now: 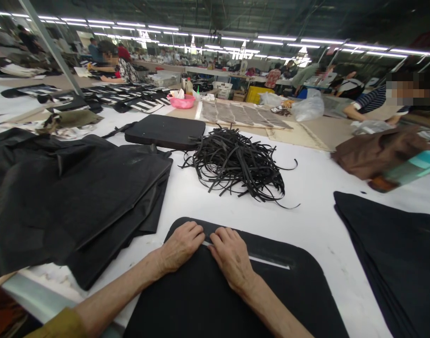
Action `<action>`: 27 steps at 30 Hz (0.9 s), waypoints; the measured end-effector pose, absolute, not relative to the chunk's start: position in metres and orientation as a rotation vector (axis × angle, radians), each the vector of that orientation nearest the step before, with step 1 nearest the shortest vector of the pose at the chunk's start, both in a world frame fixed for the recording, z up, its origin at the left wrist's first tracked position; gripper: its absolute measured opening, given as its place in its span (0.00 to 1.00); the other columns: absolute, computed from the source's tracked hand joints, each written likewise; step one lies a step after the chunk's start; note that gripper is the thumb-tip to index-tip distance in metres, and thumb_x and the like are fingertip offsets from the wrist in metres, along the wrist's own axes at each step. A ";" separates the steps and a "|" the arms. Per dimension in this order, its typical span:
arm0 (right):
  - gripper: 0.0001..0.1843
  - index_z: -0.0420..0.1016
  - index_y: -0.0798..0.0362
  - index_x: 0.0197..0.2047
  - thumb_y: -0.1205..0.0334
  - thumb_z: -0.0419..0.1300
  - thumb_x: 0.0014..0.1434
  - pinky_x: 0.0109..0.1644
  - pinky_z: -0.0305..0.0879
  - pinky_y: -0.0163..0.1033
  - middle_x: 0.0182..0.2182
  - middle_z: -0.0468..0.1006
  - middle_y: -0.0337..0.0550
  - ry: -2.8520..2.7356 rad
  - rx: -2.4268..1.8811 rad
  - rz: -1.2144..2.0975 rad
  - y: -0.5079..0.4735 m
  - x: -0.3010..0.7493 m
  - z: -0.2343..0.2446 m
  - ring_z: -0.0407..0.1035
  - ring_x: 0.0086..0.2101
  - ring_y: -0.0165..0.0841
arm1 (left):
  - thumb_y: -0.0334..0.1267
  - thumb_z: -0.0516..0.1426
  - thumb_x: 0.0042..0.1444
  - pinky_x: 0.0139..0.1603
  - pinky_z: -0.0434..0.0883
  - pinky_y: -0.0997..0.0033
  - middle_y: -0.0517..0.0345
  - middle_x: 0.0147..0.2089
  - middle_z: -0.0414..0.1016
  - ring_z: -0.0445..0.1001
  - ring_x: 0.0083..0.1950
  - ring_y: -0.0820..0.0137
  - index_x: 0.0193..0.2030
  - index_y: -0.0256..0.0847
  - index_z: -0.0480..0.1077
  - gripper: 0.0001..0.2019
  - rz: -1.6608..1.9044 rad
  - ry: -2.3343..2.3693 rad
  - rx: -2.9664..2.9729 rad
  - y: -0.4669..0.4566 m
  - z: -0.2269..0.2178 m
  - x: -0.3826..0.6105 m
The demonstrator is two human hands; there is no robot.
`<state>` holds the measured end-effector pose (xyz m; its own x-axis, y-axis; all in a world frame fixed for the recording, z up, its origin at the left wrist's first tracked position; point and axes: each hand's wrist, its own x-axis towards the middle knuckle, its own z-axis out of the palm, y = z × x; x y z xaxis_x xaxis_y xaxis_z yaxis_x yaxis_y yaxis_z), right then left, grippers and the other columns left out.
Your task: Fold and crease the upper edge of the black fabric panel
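A black rounded fabric panel [288, 291] lies on the white table right in front of me. A pale slit or strip [269, 261] runs across it near its far edge. My left hand [180, 246] and my right hand [229, 256] rest side by side on the panel at the left end of that strip. Both have their fingers curled down and pressed onto the fabric. What the fingertips pinch is hidden. A tangled heap of thin black strips [236, 162] lies beyond the hands.
A stack of black fabric sheets [70, 202] covers the table to the left, another black stack [394, 253] lies to the right. A finished black panel [165, 131] sits further back. A brown bag [373, 150] lies at right. Other people work at distant tables.
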<state>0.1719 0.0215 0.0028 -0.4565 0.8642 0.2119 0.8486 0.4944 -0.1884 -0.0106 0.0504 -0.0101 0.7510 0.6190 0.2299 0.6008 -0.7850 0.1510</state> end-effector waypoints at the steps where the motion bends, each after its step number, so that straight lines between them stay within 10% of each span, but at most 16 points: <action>1: 0.03 0.68 0.52 0.36 0.66 0.58 0.57 0.39 0.56 0.41 0.35 0.69 0.41 -2.467 -1.450 0.050 0.022 0.171 0.001 0.61 0.36 0.36 | 0.28 0.48 0.59 0.42 0.67 0.62 0.51 0.39 0.68 0.64 0.39 0.64 0.36 0.36 0.65 0.07 0.422 1.012 2.863 0.051 -0.010 -0.010; 11: 0.05 0.67 0.51 0.31 0.69 0.56 0.59 0.37 0.55 0.40 0.31 0.68 0.40 -2.412 -1.519 0.022 0.024 0.169 -0.008 0.61 0.34 0.35 | 0.25 0.51 0.54 0.47 0.67 0.67 0.54 0.44 0.66 0.65 0.46 0.67 0.45 0.39 0.60 0.12 0.592 1.146 2.560 0.050 -0.004 -0.014; 27: 0.03 0.69 0.51 0.34 0.68 0.58 0.58 0.40 0.57 0.39 0.34 0.70 0.39 -2.306 -1.680 0.177 0.012 0.216 0.005 0.62 0.36 0.34 | 0.30 0.45 0.60 0.43 0.65 0.64 0.55 0.39 0.65 0.64 0.41 0.67 0.34 0.40 0.64 0.08 0.601 1.099 2.519 0.052 -0.011 -0.010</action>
<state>0.2160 0.0116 0.0046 -0.2828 0.9467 0.1540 0.9122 0.3151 -0.2621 -0.0098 0.0524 -0.0106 0.6140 0.7499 0.2465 0.6123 -0.6495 0.4508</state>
